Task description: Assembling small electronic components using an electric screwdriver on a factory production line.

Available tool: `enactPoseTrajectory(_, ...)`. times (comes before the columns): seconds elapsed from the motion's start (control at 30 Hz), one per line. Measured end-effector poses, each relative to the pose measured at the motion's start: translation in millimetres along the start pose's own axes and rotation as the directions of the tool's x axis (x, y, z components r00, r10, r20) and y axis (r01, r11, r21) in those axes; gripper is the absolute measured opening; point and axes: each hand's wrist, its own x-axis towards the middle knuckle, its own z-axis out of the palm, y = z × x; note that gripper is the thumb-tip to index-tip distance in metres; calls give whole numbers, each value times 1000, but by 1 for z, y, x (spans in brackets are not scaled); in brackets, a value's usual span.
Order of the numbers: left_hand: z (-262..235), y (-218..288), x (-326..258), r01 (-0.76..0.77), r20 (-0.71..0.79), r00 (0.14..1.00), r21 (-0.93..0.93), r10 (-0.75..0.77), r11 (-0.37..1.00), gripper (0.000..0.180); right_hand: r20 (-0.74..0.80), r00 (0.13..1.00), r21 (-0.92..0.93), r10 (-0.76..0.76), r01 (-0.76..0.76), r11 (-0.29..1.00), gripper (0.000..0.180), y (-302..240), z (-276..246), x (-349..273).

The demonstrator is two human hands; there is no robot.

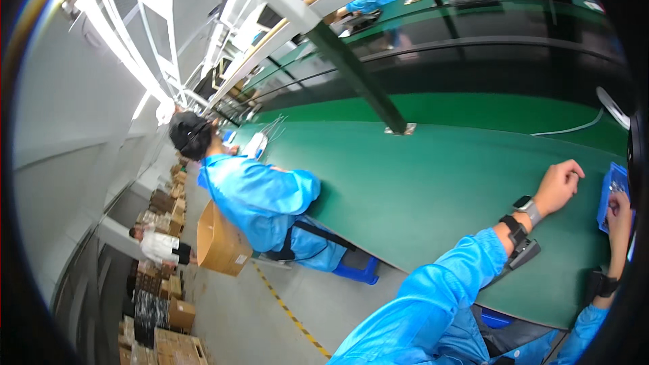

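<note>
While resting on the green bench (419,182) at right of frame, left hand (558,186) loosely curled, holding nothing, just beside blue tray (612,192); right hand (618,213) touching tray's edge, grip state unclear.

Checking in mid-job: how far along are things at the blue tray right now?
Done: nothing finished shows on the green bench. In hand: the right hand is at the blue tray near the picture's right edge, while the left hand rests on the bench beside it, holding nothing visible. Left: the tray's contents are too small to judge.
</note>
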Motion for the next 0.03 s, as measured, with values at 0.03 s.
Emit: enactPoseTrajectory(0.03, 4, 7, 1, -12, 18, 1000, -14, 13, 1000, 15, 48, 999, 25, 7, -8, 1000, 29, 66, 1, 12)
